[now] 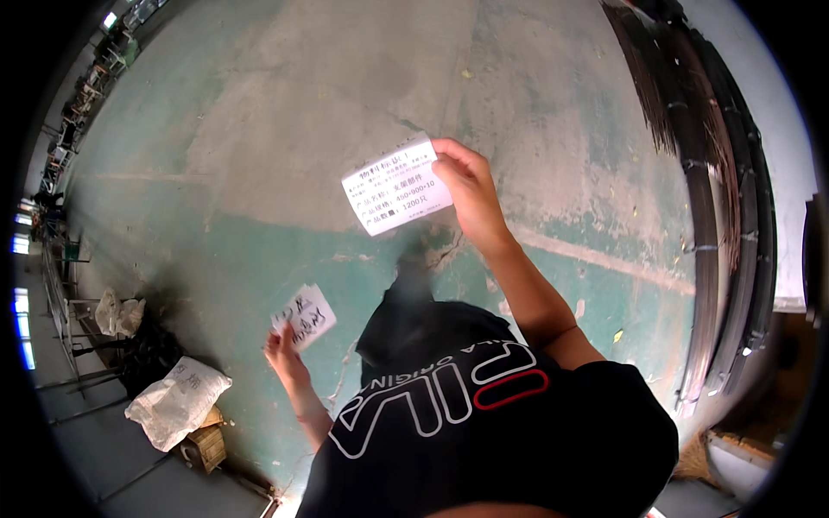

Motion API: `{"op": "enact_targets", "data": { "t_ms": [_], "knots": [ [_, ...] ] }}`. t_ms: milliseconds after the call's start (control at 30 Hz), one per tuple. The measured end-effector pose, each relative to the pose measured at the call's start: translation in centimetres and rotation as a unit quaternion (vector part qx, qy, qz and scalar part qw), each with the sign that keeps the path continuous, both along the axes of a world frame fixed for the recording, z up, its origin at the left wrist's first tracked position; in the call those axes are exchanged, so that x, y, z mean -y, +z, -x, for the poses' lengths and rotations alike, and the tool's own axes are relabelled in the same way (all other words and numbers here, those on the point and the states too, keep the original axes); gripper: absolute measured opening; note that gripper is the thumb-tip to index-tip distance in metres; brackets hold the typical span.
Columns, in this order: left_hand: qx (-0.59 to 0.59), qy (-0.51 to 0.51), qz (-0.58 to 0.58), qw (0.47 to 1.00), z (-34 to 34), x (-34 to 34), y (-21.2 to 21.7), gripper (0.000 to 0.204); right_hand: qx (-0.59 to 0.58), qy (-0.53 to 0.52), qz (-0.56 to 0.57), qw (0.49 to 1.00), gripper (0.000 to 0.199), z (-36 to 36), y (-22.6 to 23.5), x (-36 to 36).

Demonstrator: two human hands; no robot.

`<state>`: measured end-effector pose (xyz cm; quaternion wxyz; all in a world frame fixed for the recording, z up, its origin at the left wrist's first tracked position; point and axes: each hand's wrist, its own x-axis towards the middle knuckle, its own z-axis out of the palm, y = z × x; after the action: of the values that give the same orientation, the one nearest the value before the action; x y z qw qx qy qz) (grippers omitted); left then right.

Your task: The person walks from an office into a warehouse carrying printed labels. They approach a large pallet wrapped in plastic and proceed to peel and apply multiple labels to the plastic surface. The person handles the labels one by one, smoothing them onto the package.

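Note:
My right hand (466,181) pinches the right edge of a white printed label sheet (393,192), thumb in front and fingers behind. The sheet is held up in front of me with its dark print facing me, slightly tilted. Lower and to the left, my left hand (285,354) grips a smaller white paper card (309,318) by its lower left side. Bold dark handwriting covers that card. The two papers are apart from each other.
Worn green and grey concrete floor (285,216) spreads ahead. Bundles of long dark rods (691,173) lie along the right side. At the lower left are a stuffed white sack (179,401), a cardboard box (205,447) and black bags (151,354). Cluttered equipment (78,112) lines the far left.

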<state>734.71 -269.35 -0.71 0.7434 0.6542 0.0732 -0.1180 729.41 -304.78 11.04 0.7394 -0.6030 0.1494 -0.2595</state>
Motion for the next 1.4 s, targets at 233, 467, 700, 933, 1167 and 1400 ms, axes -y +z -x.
{"op": "enact_targets", "data": {
  "t_ms": [233,467,700,933,1167,1400],
  "knots": [
    [0.065,-0.091,0.069,0.991,-22.9,20.6,6.6,0.011,0.018,-0.081,-0.046,0.995,0.024,-17.4,0.7,10.2],
    [0.068,-0.141,0.028,0.987,-42.5,32.7,4.2,0.015,0.027,-0.116,-0.083,0.989,0.024,-36.6,-1.4,21.0],
    [0.019,-0.015,0.012,1.000,-57.9,33.1,3.7,0.012,0.033,-0.040,-0.053,0.997,0.019,-58.7,1.9,28.6],
    [-0.009,0.109,0.034,0.993,-74.6,37.8,-2.4,0.011,0.022,0.012,-0.053,0.998,0.012,-81.9,-0.2,35.9],
    [0.138,-0.015,-0.146,0.979,-101.2,50.6,1.3,0.017,-0.006,-0.007,-0.068,0.998,0.013,-102.5,-0.2,43.3],
    [0.196,-0.172,-0.049,0.964,-123.2,65.4,6.7,0.037,0.032,-0.068,-0.124,0.990,0.016,-121.4,-2.2,51.0]
  ]
}}
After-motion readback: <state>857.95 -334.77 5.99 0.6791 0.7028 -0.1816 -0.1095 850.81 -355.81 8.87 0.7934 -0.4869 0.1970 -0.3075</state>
